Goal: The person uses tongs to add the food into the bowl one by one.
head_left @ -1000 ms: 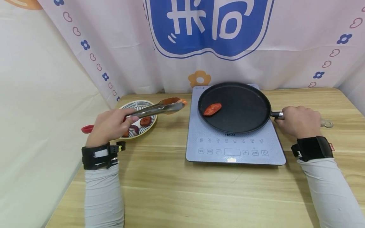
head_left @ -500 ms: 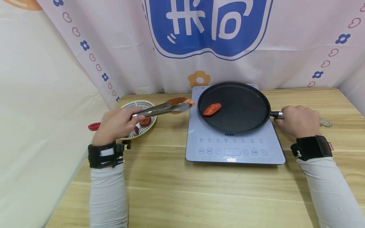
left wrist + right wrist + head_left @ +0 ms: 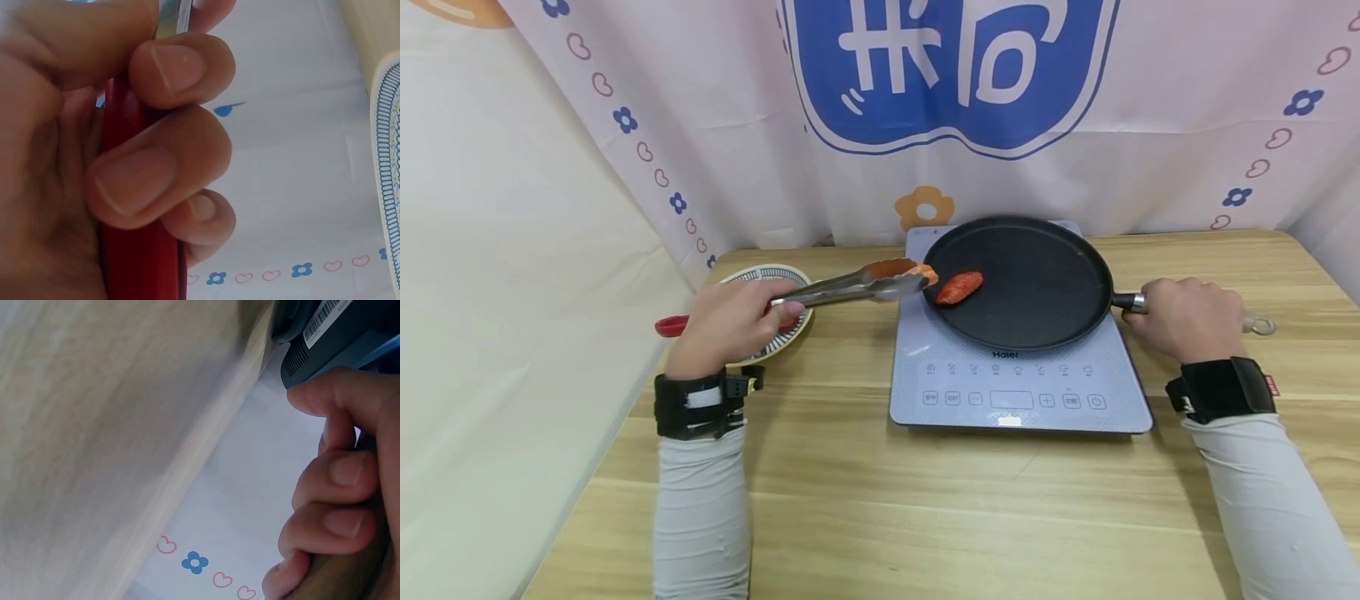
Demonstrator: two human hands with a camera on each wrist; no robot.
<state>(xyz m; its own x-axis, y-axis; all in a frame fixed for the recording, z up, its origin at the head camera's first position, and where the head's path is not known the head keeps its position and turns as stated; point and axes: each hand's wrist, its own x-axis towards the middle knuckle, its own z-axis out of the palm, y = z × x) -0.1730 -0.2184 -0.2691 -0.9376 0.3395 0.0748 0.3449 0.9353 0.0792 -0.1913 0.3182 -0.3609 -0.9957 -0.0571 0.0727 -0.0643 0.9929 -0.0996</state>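
My left hand (image 3: pixel 730 325) grips metal tongs (image 3: pixel 857 287) by their red handle (image 3: pixel 140 250), with fingers curled round it. Between the tong tips shows a small orange piece of food (image 3: pixel 927 273), mostly hidden, at the left rim of the black frying pan (image 3: pixel 1037 283). A scored red sausage piece (image 3: pixel 959 287) lies in the pan near that rim, just right of the tips. My right hand (image 3: pixel 1183 321) is wrapped round the pan's handle (image 3: pixel 1127 302); the right wrist view shows its fingers (image 3: pixel 337 528) curled on it.
Beneath the pan sits a Haier induction cooker (image 3: pixel 1015 400) with a touch panel. A patterned plate (image 3: pixel 767 271) stands at the left, partly covered by my left hand. The wooden table (image 3: pixel 887 517) meets a printed curtain (image 3: pixel 850 192) at the back.
My left hand has moved right, bringing the tongs and the orange piece from left of the cooker to the pan's left rim. The right hand and pan stay still.
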